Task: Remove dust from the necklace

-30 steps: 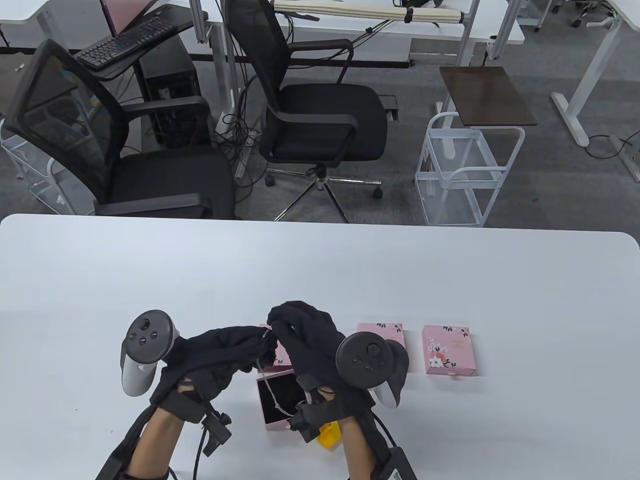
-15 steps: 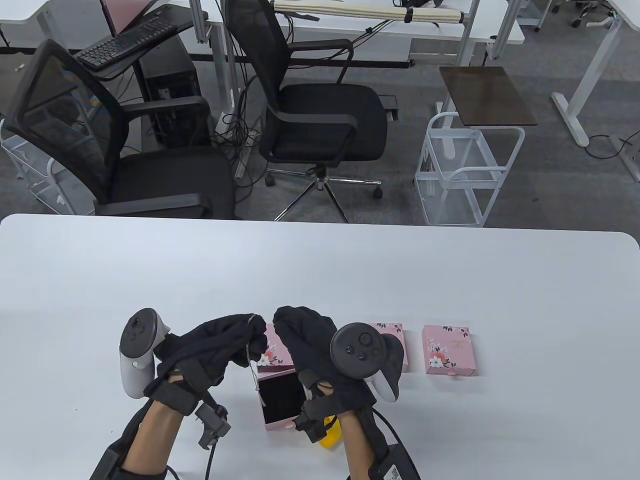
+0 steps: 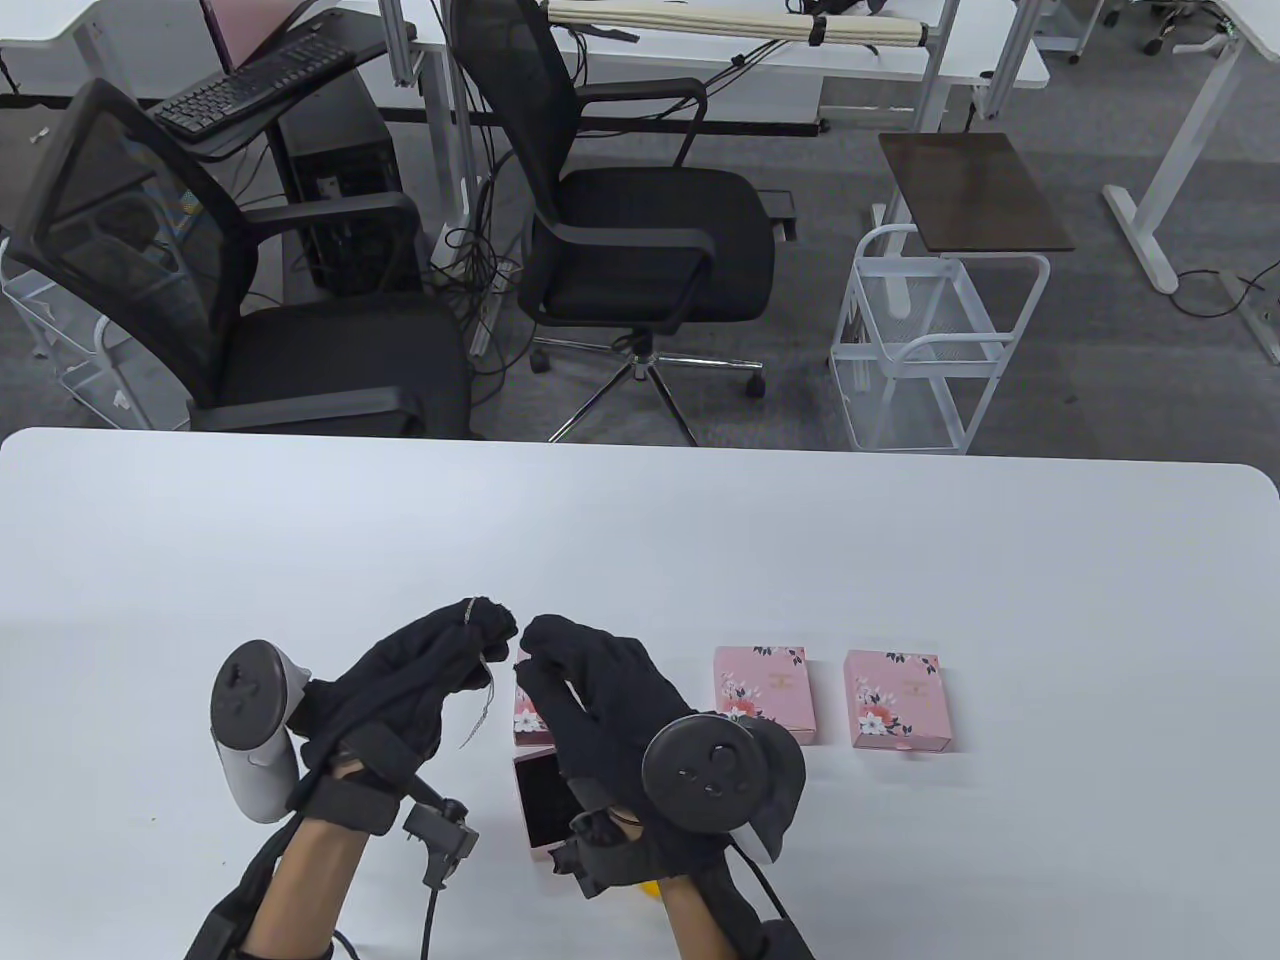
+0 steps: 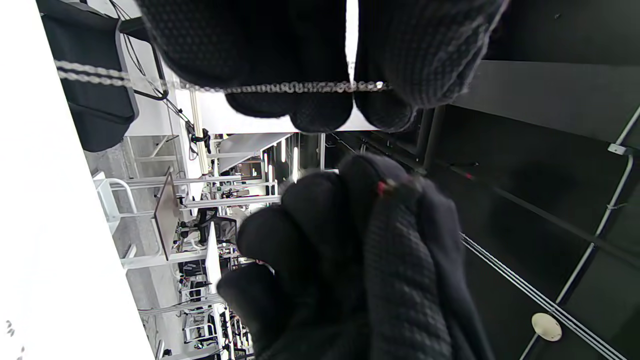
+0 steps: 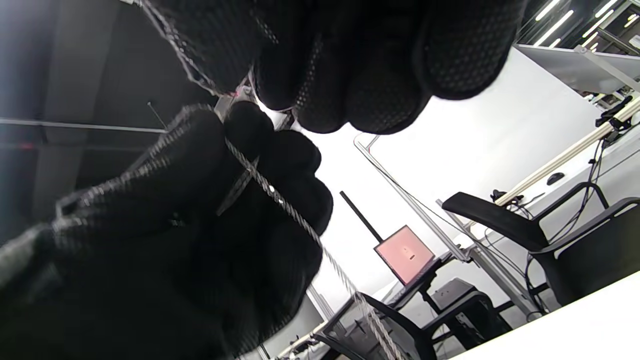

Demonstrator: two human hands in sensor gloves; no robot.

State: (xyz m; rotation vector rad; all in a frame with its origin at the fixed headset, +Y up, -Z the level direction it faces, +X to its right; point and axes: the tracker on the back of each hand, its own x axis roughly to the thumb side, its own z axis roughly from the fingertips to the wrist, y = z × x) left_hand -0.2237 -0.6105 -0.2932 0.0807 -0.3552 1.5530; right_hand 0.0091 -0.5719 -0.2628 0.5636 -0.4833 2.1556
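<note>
The left hand was raised above the near part of the white bench, its fingertips pinched together on a thin silver necklace. The chain ran over the top of those fingertips and hung down in a loose strand below them, clear of the bench. In the left wrist view the chain lay stretched across the pads of two gloved fingers, pressed between them.

The right hand was held just right of the left one, fingertips nearly meeting it. Its fingers were curled in toward the chain; in the right wrist view the necklace passed beside them and trailed down, but whether this hand actually gripped it could not be told.

Below and between the hands lay an open pink box with a dark lining, partly covered by the right hand, and its floral lid lay just beyond it. Two closed pink floral boxes lay side by side to the right, apart from each other. A bit of something yellow showed under the right wrist.
</note>
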